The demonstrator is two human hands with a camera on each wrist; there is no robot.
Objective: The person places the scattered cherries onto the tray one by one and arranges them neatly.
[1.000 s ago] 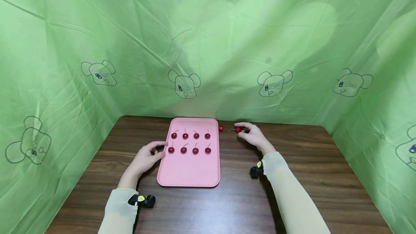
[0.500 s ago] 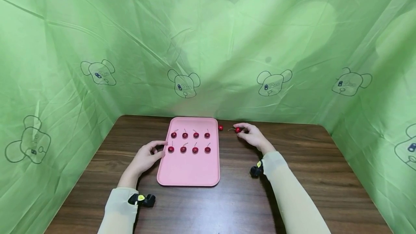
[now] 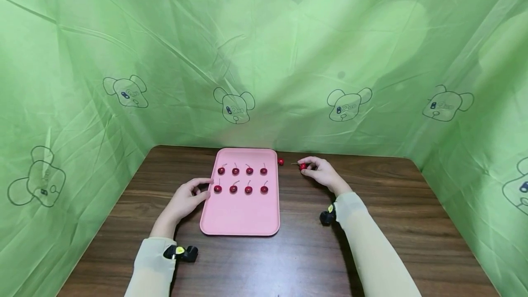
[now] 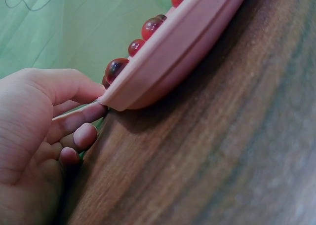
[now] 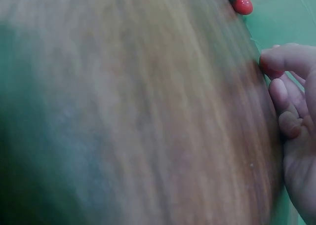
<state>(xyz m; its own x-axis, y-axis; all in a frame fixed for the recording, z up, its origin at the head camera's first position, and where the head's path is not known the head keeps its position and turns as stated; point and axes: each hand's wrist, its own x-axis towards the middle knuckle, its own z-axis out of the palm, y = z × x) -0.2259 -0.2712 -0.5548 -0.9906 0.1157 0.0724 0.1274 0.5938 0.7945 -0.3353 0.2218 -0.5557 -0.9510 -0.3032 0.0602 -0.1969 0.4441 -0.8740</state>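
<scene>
My left hand [image 3: 184,200] holds the left rim of a pink rectangular tray [image 3: 239,217], thumb and forefinger at its lip in the left wrist view. Several dark red cherries with thin stems stand in two rows on it, one being a back-row cherry [image 3: 235,171] and another a front-row cherry [image 3: 248,190]. To the right of the tray, my right hand [image 3: 323,173] pinches a cherry [image 3: 303,167] between thumb and forefinger, its stem pointing left. In the right wrist view the fingers hide most of this held cherry [image 5: 270,73].
Another cherry [image 3: 281,161] lies on the brown wooden table [image 3: 350,260] just beside the tray's back right corner. A green curtain [image 3: 288,58] printed with bear heads encloses the table's back and sides. A black wrist camera [image 3: 328,215] sits at the right cuff.
The cherry in the right hand has turned and shifted very slightly, its stem now angled a little differently. The left hand and tray stay put.
</scene>
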